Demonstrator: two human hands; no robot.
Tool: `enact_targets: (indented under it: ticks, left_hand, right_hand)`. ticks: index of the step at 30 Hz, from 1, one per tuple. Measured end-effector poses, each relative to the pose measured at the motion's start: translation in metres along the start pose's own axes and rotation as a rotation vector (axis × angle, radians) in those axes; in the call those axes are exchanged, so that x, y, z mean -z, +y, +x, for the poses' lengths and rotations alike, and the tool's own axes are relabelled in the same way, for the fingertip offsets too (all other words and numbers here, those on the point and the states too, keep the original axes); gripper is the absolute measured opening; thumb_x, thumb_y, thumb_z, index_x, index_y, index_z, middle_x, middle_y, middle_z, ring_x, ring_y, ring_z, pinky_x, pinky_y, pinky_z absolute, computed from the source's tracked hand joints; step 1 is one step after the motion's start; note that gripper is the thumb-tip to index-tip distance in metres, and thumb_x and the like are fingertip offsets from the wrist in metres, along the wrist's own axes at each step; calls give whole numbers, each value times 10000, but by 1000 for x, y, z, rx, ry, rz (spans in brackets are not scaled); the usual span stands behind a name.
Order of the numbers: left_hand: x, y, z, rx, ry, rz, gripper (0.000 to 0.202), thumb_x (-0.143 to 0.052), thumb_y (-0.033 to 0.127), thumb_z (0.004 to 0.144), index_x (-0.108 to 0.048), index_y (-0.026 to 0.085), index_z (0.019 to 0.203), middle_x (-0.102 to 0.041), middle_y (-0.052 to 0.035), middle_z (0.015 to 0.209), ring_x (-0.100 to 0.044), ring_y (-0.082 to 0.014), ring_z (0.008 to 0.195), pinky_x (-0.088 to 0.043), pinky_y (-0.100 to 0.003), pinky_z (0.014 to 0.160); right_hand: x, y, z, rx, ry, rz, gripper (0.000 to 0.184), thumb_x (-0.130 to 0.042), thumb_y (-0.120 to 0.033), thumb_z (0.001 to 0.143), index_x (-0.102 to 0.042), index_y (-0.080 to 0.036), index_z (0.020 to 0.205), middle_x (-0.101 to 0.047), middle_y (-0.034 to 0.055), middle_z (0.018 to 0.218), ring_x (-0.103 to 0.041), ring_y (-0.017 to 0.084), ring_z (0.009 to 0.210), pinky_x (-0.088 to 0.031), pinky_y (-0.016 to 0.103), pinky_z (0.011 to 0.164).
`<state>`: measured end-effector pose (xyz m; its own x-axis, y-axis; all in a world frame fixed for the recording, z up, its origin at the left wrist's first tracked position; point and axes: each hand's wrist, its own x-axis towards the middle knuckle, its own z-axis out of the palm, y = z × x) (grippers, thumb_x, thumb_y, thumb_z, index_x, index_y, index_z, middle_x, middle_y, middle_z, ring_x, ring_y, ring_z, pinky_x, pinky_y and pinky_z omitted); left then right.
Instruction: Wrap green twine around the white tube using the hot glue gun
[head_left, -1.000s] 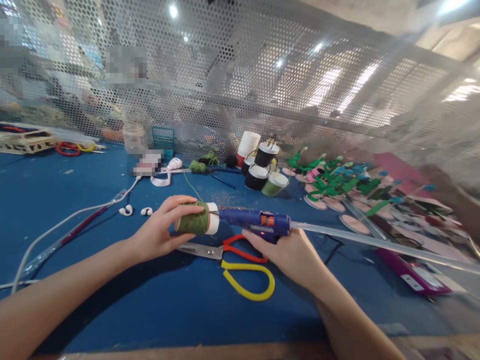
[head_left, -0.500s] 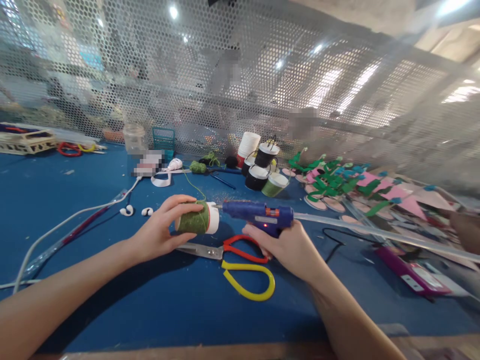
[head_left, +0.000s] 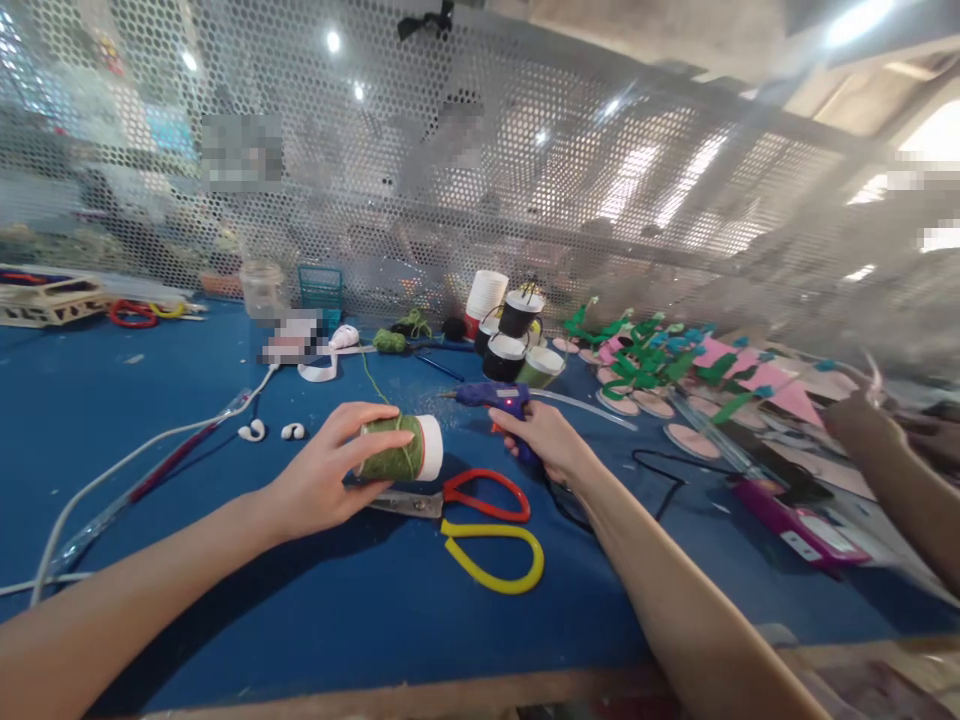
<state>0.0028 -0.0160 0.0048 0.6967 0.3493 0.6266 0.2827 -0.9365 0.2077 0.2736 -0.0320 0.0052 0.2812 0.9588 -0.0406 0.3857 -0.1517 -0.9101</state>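
My left hand (head_left: 330, 465) is closed around a paper cup (head_left: 430, 448) lying on its side, its body wrapped in green yarn (head_left: 396, 458) and its white rim facing right. A strand of that yarn runs up and back across the table. In my right hand (head_left: 551, 440) is a blue hot glue gun (head_left: 491, 396) with a small red light on; its nozzle points left, beyond and apart from the cup. A clear glue stick (head_left: 585, 405) sticks out of its back. Scissors with a red and a yellow handle (head_left: 536, 565) lie below, their blades partly hidden by my left hand.
Yarn-wrapped cups (head_left: 504, 358) and stacked white cups (head_left: 486, 293) stand at the back. Green and pink craft pieces (head_left: 660, 365) lie right, near another person's hand (head_left: 851, 415). A purple power strip (head_left: 799, 525), cords, earbuds (head_left: 292, 431) and a perforated metal screen (head_left: 300, 200) surround the space.
The glue gun has moved back and away from the cup's rim, with its nozzle now apart from it. Another person's arm has come in at the right.
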Motion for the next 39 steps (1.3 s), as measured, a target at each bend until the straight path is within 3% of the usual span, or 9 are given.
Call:
enact_targets:
  ticks: [6, 11, 13, 17, 21, 24, 29, 34, 39]
  left_hand:
    - [-2, 2, -3, -7, -14, -20, 414, -537, 124, 806, -419, 261, 1179, -415, -111, 1223, -433, -258, 1124, -415, -467, 920]
    - [-1, 6, -2, -35, -28, -19, 410, -540, 107, 804, -440, 258, 1172, -398, -111, 1209, -446, -248, 1110, -454, -421, 893]
    - [1, 9, -1, -69, -44, -4, 419, -536, 90, 802, -441, 266, 1171, -396, -104, 1181, -451, -238, 1095, -473, -397, 874]
    - [1, 14, 0, -105, -67, 8, 437, -532, 57, 786, -451, 263, 1162, -378, -101, 1148, -440, -238, 1087, -482, -384, 869]
    - [-1, 17, -1, -112, -130, -7, 429, -551, 67, 777, -470, 241, 1160, -364, -107, 1150, -438, -242, 1083, -482, -381, 869]
    - [-2, 18, -3, -113, -153, -11, 410, -556, 75, 780, -488, 243, 1149, -358, -102, 1159, -435, -240, 1072, -475, -385, 870]
    - [-2, 19, -3, -110, -189, -26, 406, -546, 79, 784, -500, 237, 1156, -357, -101, 1143, -437, -237, 1050, -472, -369, 858]
    - [1, 20, -3, -52, -215, -68, 454, -543, 126, 807, -424, 257, 1225, -355, -101, 1139, -436, -233, 1062, -465, -368, 869]
    - [0, 16, 0, 171, -134, -242, 546, -622, 264, 764, -376, 229, 1250, -408, -91, 1119, -464, -231, 1055, -444, -384, 908]
  right_hand:
    - [1, 13, 14, 75, 137, -388, 351, -622, -380, 660, -411, -211, 436, -502, 9, 443, -575, 185, 545, -420, 274, 521]
    - [-4, 2, 5, 240, 209, -534, 148, -597, -272, 708, -593, -166, 605, -640, 123, 819, -569, 263, 903, -412, 366, 791]
    - [-8, -12, -5, 359, 76, -518, 235, -500, -323, 799, -645, -142, 760, -651, 125, 907, -571, 243, 930, -405, 372, 838]
    - [-19, -43, -25, 385, -423, -249, 497, -268, -453, 894, -665, -157, 857, -674, 77, 975, -592, 183, 950, -404, 331, 885]
    - [-35, -54, -35, 339, -569, -133, 463, -376, -521, 839, -665, -163, 896, -675, 68, 960, -596, 199, 925, -437, 329, 828]
    - [-47, -50, -40, 238, -533, 13, 361, -613, -470, 697, -655, -163, 883, -678, 58, 865, -611, 194, 802, -468, 306, 703]
    - [-55, -46, -48, 116, -412, 282, 215, -689, -340, 614, -604, -166, 707, -640, 28, 759, -573, 142, 694, -450, 284, 655]
    - [-49, -48, -49, 183, -328, 381, 223, -684, -358, 624, -573, -169, 659, -566, -25, 638, -497, 93, 599, -404, 246, 587]
    - [-40, -50, -46, 318, -189, 463, 229, -648, -364, 680, -520, -176, 651, -538, -45, 576, -435, 68, 521, -355, 230, 524]
